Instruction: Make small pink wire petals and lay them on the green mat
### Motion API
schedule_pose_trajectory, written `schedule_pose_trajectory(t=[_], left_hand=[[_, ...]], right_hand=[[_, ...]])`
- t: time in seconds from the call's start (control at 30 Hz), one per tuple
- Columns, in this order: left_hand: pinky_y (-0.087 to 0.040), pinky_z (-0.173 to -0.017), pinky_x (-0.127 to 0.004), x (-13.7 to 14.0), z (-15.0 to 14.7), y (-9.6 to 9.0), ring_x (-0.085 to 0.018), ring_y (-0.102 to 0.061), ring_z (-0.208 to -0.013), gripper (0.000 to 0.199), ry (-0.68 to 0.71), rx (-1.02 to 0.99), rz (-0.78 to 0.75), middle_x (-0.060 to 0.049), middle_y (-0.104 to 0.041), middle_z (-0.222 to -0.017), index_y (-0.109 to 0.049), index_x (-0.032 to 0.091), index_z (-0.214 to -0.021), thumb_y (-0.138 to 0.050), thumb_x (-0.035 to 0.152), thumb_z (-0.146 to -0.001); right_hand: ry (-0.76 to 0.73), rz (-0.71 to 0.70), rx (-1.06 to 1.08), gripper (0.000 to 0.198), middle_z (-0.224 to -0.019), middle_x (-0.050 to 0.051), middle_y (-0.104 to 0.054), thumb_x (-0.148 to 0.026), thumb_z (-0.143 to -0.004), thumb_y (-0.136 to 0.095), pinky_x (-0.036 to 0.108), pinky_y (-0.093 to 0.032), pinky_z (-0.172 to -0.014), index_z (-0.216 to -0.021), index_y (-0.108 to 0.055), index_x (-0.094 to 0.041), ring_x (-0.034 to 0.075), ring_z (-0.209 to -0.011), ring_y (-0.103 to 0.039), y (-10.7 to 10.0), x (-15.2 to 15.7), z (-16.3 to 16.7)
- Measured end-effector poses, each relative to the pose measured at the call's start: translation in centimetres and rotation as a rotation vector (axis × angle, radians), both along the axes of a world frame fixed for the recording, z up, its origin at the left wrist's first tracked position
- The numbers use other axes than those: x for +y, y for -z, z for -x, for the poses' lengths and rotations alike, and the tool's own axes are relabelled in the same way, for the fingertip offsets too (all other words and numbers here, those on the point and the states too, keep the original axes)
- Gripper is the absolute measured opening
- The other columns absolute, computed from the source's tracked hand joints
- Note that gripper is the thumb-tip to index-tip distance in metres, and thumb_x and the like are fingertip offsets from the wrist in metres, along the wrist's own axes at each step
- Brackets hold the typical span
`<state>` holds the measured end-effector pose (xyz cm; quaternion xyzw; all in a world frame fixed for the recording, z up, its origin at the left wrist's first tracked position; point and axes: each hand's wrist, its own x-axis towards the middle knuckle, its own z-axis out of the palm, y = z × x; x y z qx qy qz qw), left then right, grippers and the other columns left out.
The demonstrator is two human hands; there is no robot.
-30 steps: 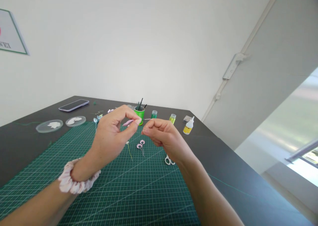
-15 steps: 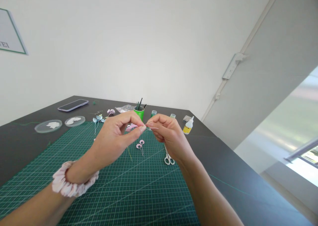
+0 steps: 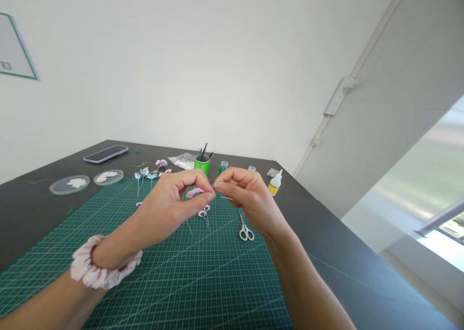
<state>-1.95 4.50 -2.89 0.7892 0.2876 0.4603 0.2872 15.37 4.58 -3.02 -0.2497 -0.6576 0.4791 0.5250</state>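
My left hand (image 3: 170, 202) and my right hand (image 3: 246, 194) meet above the green cutting mat (image 3: 181, 281), thumb and finger of each pressed together, tips almost touching. A thin pale strand (image 3: 226, 197) pokes out below the right fingers; whatever the left fingertips pinch is too small to make out. Behind the left hand, a curved pink piece (image 3: 195, 193) shows in part. Two small pink petal shapes on thin stems (image 3: 202, 214) lie on the mat below the fingertips. White-handled scissors (image 3: 247, 233) rest to the left of my right forearm.
Beyond the hands stand a green cup of tools (image 3: 202, 165), a small green-filled container (image 3: 224, 166) and a white glue bottle (image 3: 274, 184). Blue leaf sprigs (image 3: 144, 173), clear dishes with white pieces (image 3: 70, 185) and a phone (image 3: 106, 153) lie at left.
The strand at my right fingers now hangs lower, below the fingertips. Both hands stay pinched, with the left wrist shifted slightly left. The scissors show more fully.
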Motion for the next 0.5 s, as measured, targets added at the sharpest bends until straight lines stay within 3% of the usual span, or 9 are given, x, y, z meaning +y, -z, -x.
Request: schedule_pose_trajectory(t=[0.27, 0.5], left_hand=[[-0.040, -0.056, -0.023, -0.1, 0.0, -0.3, -0.011, -0.051, -0.062, 0.014, -0.045, -0.120, -0.070, 0.003, -0.057, -0.066, -0.060, 0.020, -0.068, -0.057, 0.021, -0.081], [-0.042, -0.066, -0.026, 0.3, -0.1, -0.3, -0.011, -0.054, -0.070, 0.012, -0.232, -0.113, -0.275, 0.003, -0.059, -0.071, -0.058, 0.019, -0.071, -0.055, 0.015, -0.082]], right_hand=[[-0.029, 0.063, -0.011, 0.022, -0.051, -0.009, -0.039, -0.034, -0.074, -0.073, 0.026, -0.021, -0.048, -0.064, -0.061, -0.018, 0.007, -0.047, -0.026, 0.5, 0.1, 0.6], [0.045, 0.025, -0.086, 0.026, -0.053, -0.008, -0.039, -0.035, -0.078, -0.066, 0.025, -0.020, -0.046, -0.063, -0.056, -0.018, 0.007, -0.048, -0.025, 0.3, -0.7, 1.8]])
